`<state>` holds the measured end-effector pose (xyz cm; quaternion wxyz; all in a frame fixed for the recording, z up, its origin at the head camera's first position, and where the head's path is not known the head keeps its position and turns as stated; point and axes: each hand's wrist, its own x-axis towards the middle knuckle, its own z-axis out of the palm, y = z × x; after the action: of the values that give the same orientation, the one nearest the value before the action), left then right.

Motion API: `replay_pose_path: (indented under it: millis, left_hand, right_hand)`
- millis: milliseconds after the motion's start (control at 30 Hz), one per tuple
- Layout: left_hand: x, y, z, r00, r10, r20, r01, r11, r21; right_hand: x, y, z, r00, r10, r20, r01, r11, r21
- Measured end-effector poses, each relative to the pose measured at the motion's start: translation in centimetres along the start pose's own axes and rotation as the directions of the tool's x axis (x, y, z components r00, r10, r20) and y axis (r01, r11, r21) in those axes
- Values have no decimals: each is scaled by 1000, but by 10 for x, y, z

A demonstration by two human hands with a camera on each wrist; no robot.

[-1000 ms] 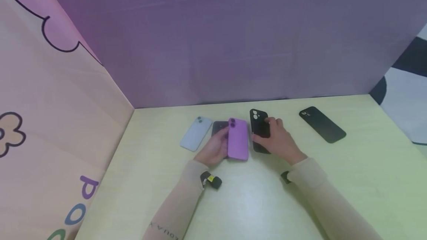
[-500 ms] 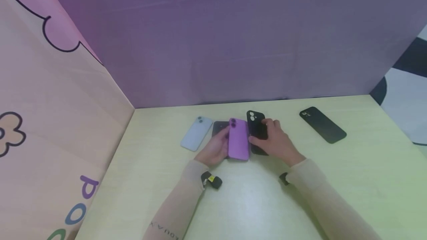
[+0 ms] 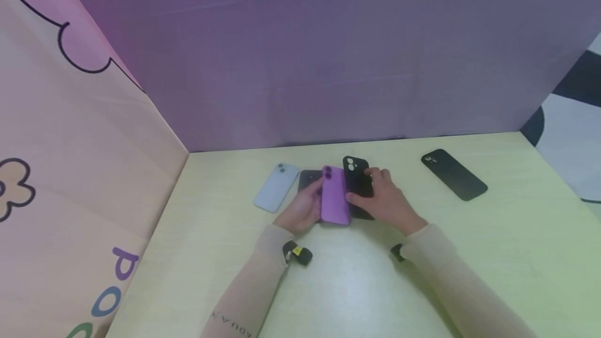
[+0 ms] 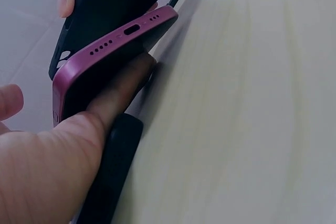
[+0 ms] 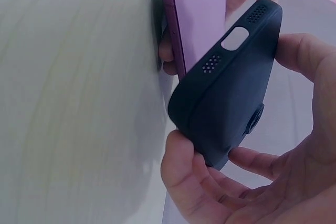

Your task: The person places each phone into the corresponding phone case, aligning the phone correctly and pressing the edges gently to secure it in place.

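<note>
From where I stand, everything is ordered around the slim, smooth-backed purple phone [image 3: 335, 200] with rounded corners, held just above the pale wood-grain bench [image 3: 328, 291], its lens end pointing away from the person. The left hand [image 3: 302, 210] grips it from its left side, fingers running beneath it and the tips showing at its far edge. Just beside the phone's right edge, the right hand [image 3: 385, 200] pinches a matte black, rounded phone case [image 3: 357, 179] with camera cut-outs, thumb on the near side and fingers on the other

The relation that matters, I judge, is how these two line up: both long axes run away from the person, nearly parallel, the case's far end leaning slightly toward the phone and reaching a little beyond it. Both camera ends point the same way. From the wrist views the two are tilted at an angle to each other; whether their edges touch I cannot tell. Of the hands, the left carries the phone and the right has its thumb close to its right edge

Left of the phone, partly covered by the left hand, lies a flat, dark grey rectangular slab [image 3: 306, 176]; farther left, a glossy pale blue rectangular phone [image 3: 277, 188] lies slanted. Well to the phone's right rests a long, black, rounded rectangular slab [image 3: 454, 175]
</note>
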<state>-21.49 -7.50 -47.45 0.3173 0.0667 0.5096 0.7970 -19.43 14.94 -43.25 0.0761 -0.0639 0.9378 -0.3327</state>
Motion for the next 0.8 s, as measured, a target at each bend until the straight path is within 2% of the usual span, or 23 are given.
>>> replay_pose_path:
  millis: [167,800]
  left_hand:
    - [1,-1,-1,1000,-1,0,1,1000,-22]
    - [2,-2,0,1000,-2,-8,2,1000,-14]
  right_hand:
    - [-1,-1,1,1000,-8,-3,8,1000,2]
    - [-2,-3,9,1000,-17,0,17,1000,0]
